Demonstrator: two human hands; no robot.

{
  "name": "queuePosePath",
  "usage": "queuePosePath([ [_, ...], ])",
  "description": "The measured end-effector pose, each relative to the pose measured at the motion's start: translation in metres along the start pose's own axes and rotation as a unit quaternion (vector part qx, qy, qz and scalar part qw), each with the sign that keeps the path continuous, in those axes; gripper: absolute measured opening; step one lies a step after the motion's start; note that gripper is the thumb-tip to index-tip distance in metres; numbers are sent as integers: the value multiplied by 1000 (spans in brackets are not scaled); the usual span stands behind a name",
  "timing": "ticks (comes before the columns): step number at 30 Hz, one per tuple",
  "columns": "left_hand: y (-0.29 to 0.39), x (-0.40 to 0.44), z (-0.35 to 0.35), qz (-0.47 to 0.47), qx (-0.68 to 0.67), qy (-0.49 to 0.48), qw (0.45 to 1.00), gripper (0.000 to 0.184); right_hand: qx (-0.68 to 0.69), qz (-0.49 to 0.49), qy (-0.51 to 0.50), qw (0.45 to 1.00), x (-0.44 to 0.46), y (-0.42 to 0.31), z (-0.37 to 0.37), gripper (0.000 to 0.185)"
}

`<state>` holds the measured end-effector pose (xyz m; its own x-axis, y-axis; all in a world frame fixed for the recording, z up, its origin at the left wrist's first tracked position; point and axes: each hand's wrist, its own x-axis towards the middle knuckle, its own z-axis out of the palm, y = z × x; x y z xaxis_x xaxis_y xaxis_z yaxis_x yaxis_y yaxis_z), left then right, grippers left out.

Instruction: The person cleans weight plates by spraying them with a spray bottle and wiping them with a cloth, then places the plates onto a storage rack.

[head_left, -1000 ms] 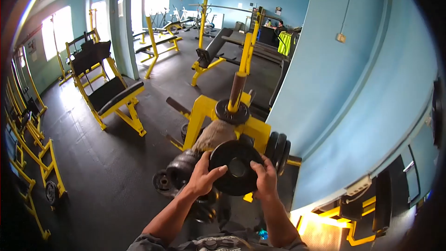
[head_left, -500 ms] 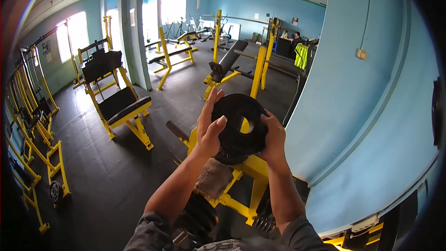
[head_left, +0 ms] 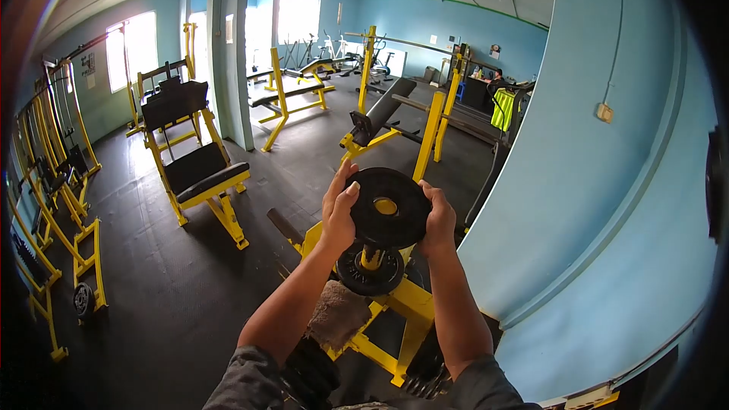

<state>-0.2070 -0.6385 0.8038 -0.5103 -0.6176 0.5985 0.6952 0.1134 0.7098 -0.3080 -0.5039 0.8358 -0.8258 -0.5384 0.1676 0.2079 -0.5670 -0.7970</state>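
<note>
Between my two hands is a black weight plate (head_left: 402,226), held nearly flat by its edges. My left hand (head_left: 339,211) presses on the left rim, thumb on the edge and fingers pointing up. On the opposite rim, my right hand (head_left: 438,222) grips with its thumb over the top. Yellow shows through the centre hole, which lines up with a yellow post (head_left: 371,257) below. A second weight plate (head_left: 351,275) with raised lettering lies around that post, apart from the held one. A brown cloth (head_left: 338,314) hangs on the yellow frame (head_left: 414,304) nearby.
A blue wall (head_left: 592,220) runs close along my right. Yellow-framed machines stand to the left, including a padded seat machine (head_left: 199,171). Ahead are an inclined bench (head_left: 387,110) and a rack post (head_left: 430,137). Dark plates (head_left: 311,372) lie low near my body. A person (head_left: 497,76) sits far back.
The held plate has tilted flatter and moved slightly down and left, over the post. The post and lower plate now show more fully. The view has shifted a little.
</note>
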Motion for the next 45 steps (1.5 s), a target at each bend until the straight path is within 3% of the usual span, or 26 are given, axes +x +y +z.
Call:
queuePosePath([
  [6,-24,-17,-9,-49,-66,29,996,62,-7,40,11,999,13,33,-28,36],
  [17,-49,-72,-25,-136,102,76,982,71,-43,130,67,988,-10,84,-66,34],
  [23,-62,-82,-33,-134,150,72,977,74,-179,41,64,981,1,122,-93,35],
  [26,-69,-88,-36,-128,196,72,969,73,-194,104,65,973,-1,127,-99,37],
  [29,-78,-87,-39,-157,185,87,966,73,-222,57,41,972,-2,127,-99,38],
  [32,-84,-90,-43,-136,269,73,951,72,-223,123,12,967,1,120,-104,42],
  [36,-74,-89,-40,-144,348,56,925,72,-171,118,8,978,0,123,-104,46],
  [41,-81,-90,-43,-157,315,54,934,73,-319,73,4,945,-6,117,-97,53],
  [44,-62,-92,-32,-154,398,32,904,74,-411,-9,-55,910,-6,127,-115,55],
  [45,-55,-97,-30,-114,472,31,874,75,-410,-11,-53,911,-12,123,-113,55],
])
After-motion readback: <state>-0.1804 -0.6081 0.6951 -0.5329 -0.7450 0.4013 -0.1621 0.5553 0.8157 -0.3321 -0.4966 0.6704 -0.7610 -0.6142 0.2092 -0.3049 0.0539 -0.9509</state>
